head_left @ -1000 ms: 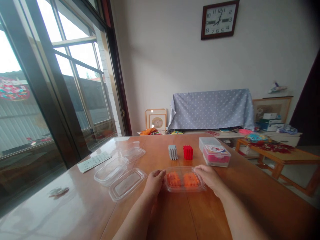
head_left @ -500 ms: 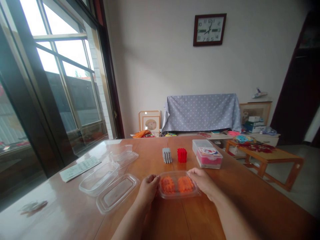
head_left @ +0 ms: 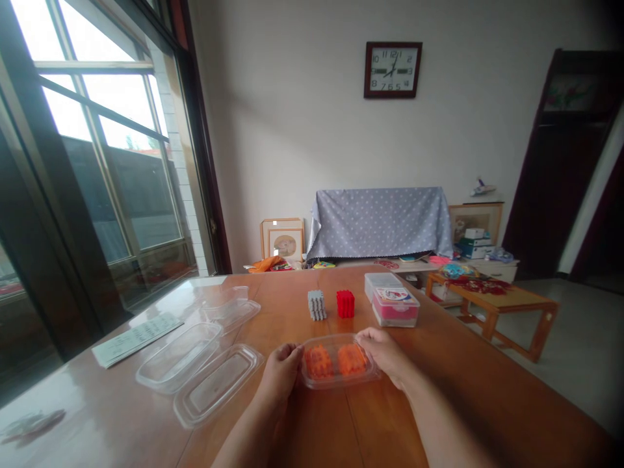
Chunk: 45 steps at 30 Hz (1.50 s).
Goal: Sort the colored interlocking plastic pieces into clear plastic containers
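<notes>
Now left hand (head_left: 280, 370), right hand (head_left: 385, 351) grip clear container (head_left: 338, 380) ends

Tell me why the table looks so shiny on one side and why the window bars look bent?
In the head view, daylight from the big window bounces off the wooden table, making white glare on its left part; the window glass itself is washed out bright; the wide lens bends the window bars and darkens the corners; the clear box of orange pieces between the left hand and right hand looks fairly sharp.
</notes>
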Motion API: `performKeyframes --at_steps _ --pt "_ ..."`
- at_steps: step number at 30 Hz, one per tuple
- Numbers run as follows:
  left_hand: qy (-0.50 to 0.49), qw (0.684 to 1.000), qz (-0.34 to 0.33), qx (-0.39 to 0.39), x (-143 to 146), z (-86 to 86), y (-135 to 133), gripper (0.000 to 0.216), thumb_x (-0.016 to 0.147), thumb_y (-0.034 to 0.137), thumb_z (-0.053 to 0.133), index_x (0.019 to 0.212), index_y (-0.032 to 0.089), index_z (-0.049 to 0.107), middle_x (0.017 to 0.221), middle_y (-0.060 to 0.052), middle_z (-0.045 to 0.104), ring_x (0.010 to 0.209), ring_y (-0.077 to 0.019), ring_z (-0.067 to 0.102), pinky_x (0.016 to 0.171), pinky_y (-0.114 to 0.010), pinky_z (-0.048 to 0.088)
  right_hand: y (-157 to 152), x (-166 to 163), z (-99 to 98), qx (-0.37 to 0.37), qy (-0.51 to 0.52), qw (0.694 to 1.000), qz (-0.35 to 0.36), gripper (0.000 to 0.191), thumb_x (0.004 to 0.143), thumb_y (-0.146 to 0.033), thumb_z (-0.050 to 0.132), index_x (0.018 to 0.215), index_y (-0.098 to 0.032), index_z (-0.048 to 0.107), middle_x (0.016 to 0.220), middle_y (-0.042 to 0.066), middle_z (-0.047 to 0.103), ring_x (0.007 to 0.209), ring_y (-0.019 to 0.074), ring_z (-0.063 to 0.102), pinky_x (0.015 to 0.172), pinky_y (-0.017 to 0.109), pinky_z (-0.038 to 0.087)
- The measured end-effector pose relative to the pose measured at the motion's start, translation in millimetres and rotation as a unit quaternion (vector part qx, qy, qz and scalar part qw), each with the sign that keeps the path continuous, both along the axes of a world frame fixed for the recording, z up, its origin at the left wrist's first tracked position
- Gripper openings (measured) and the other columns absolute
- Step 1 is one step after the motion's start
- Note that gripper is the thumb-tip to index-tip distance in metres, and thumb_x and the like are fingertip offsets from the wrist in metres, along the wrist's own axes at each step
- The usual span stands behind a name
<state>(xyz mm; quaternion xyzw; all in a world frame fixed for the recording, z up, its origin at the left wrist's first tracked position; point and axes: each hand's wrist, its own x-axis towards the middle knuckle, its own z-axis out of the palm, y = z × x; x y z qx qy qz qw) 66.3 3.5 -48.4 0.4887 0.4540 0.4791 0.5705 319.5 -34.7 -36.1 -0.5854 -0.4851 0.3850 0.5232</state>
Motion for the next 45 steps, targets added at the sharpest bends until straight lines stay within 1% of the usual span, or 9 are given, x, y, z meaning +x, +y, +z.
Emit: performKeyframes --at_steps 2,8,17,22,24,28,34,39,45 --pt "0.002 1.000 0.001 0.007 0 3.1 -3 0.045 0.071 0.059 0.076 0.077 0.017 0.060 0.051 0.007 0.048 0.039 -0.0064 0.037 0.041 -0.020 0.026 -3 -1 2.8 -0.009 0.015 1.000 -0.004 0.028 0.080 -0.046 0.064 0.078 -0.018 0.062 0.060 -0.006 0.054 0.054 0.0092 0.045 0.054 0.023 0.033" --pt "0.006 1.000 -0.006 0.028 -1 7.2 -6 0.045 0.072 0.059 0.076 0.071 0.018 0.057 0.051 0.007 0.047 0.041 -0.0071 0.038 0.042 -0.021 0.028 -10 2 7.6 -0.062 0.031 0.997 0.016 0.032 0.081 -0.052 0.064 0.078 -0.021 0.057 0.049 -0.010 0.041 0.040 0.0067 0.029 0.043 0.024 0.013" --pt "-0.012 1.000 -0.011 -0.001 -2 14.8 -9 0.049 0.067 0.063 0.079 0.072 0.017 0.061 0.051 0.005 0.050 0.040 -0.0078 0.041 0.042 -0.022 0.027 -10 3 5.4 -0.063 0.077 0.995 0.028 0.026 0.076 -0.045 0.067 0.076 -0.021 0.057 0.049 -0.010 0.044 0.039 0.0047 0.027 0.042 0.022 0.014" --pt "-0.019 0.999 -0.034 -0.022 -3 19.3 -12 0.044 0.064 0.052 0.082 0.079 0.015 0.064 0.053 0.004 0.053 0.041 -0.0072 0.041 0.043 -0.020 0.028 -13 -3 15.3 -0.041 0.105 0.994 0.007 0.032 0.074 -0.049 0.072 0.078 -0.020 0.061 0.048 -0.010 0.042 0.039 0.0049 0.028 0.042 0.022 0.015" --pt "-0.026 0.999 -0.041 -0.020 -3 19.8 -13 0.041 0.064 0.049 0.082 0.078 0.015 0.064 0.054 0.004 0.054 0.042 -0.0067 0.041 0.043 -0.020 0.027 -15 -4 18.4 -0.030 0.115 0.993 0.005 0.035 0.074 -0.051 0.074 0.080 -0.019 0.063 0.049 -0.010 0.044 0.040 0.0054 0.031 0.043 0.021 0.016" --pt "-0.062 0.997 -0.032 -0.019 -4 20.6 -14 0.043 0.063 0.049 0.085 0.074 0.015 0.061 0.053 0.005 0.051 0.043 -0.0056 0.039 0.043 -0.019 0.026 -14 -5 19.1 -0.014 0.129 0.992 0.007 0.042 0.076 -0.058 0.074 0.090 -0.019 0.068 0.059 -0.006 0.058 0.049 0.0080 0.045 0.046 0.020 0.026" --pt "-0.114 0.992 -0.010 -0.050 -6 19.4 -8 0.050 0.059 0.052 0.089 0.078 0.016 0.061 0.054 0.008 0.047 0.042 -0.0034 0.035 0.042 -0.017 0.026 -15 -5 17.5 -0.020 0.133 0.990 0.039 0.053 0.083 -0.072 0.062 0.097 -0.021 0.070 0.077 0.001 0.072 0.058 0.0110 0.058 0.049 0.019 0.033" --pt "-0.152 0.988 -0.001 -0.038 -8 13.2 -2 0.051 0.061 0.052 0.088 0.082 0.015 0.061 0.055 0.008 0.047 0.043 -0.0032 0.036 0.043 -0.017 0.027 -19 -5 20.6 -0.064 0.161 0.984 0.044 0.059 0.084 -0.075 0.059 0.110 -0.024 0.070 0.092 0.007 0.075 0.069 0.0129 0.066 0.051 0.018 0.041" --pt "-0.211 0.976 0.035 -0.028 -7 14.7 1 0.049 0.060 0.047 0.090 0.081 0.015 0.059 0.057 0.009 0.047 0.044 -0.0021 0.036 0.045 -0.016 0.029 -17 -9 16.1 -0.098 0.235 0.964 0.078 0.066 0.080 -0.075 0.065 0.115 -0.019 0.067 0.095 0.014 0.075 0.079 0.0207 0.073 0.060 0.025 0.053"
